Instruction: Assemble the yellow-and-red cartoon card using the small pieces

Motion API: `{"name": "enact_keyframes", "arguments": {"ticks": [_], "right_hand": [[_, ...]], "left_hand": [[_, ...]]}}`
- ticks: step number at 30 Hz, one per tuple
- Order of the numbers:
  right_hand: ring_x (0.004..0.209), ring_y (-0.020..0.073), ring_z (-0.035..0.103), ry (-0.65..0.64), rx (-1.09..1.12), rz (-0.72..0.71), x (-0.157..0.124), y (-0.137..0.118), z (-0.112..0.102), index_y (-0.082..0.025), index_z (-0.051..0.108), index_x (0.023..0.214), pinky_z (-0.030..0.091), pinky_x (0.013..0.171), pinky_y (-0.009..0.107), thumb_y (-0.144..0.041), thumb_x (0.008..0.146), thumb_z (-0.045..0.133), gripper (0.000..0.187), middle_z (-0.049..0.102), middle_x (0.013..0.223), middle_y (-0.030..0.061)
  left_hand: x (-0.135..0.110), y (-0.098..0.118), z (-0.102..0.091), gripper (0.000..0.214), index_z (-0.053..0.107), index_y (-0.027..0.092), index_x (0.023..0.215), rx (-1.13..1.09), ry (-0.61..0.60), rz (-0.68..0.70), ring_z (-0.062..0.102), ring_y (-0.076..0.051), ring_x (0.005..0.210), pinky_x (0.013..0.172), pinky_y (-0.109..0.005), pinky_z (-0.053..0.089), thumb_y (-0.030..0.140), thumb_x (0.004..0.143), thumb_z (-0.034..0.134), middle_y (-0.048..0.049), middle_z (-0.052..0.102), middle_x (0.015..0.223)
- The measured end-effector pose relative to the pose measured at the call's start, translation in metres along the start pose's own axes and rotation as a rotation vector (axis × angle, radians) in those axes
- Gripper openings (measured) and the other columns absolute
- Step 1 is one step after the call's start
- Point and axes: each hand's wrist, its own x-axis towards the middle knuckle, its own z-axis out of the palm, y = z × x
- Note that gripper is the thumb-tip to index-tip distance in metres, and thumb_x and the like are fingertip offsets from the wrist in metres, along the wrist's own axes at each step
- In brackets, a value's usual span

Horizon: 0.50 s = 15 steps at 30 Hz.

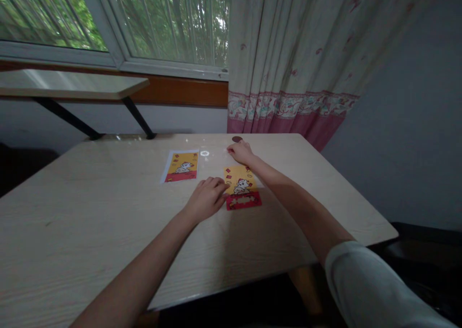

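Pale wooden table (108, 231) stood under a window. Near its far edge lay a yellow-red envelope (241, 187); left hand (206, 199) pressed flat on its left side, right hand (239, 150) closed loosely beyond it, touching a coin (237, 138). Second envelope (181, 166) lay left.

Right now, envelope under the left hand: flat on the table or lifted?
Flat. The yellow and red envelope lies face up on the table; the left hand rests on its left edge, the right hand just beyond its far end.

Bare left forearm (155, 251); the right arm wears 1 pale grey-white sleeve (364, 284).
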Motion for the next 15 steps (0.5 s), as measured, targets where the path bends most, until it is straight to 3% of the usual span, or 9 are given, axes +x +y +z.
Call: {"name": "enact_keyframes", "arguments": {"ticks": [9, 15], "right_hand": [[0.093, 0.0212, 0.058, -0.043, 0.065, -0.035, -0.011, 0.013, -0.008, -0.025, 0.070, 0.092, 0.041, 0.081, 0.033, -0.022, 0.077, 0.056, 0.021, 0.069, 0.094, 0.0025], [0.077, 0.0151, 0.061, 0.090, 0.359, -0.123, -0.063, 0.025, -0.026, -0.020, 0.067, 0.083, 0.043, 0.073, 0.027, -0.022, 0.075, 0.058, 0.012, 0.069, 0.082, 0.0024]], "left_hand": [[0.000, 0.001, -0.001, 0.025, 0.058, 0.018, 0.107, -0.017, -0.009, -0.014, 0.051, -0.023, 0.096, 0.081, -0.040, 0.042, 0.026, 0.087, 0.046, -0.0086, 0.058, 0.102], [0.000, 0.003, -0.002, 0.025, 0.059, 0.018, 0.107, -0.010, -0.017, -0.024, 0.051, -0.024, 0.097, 0.081, -0.040, 0.042, 0.026, 0.087, 0.046, -0.0088, 0.058, 0.103]]}}
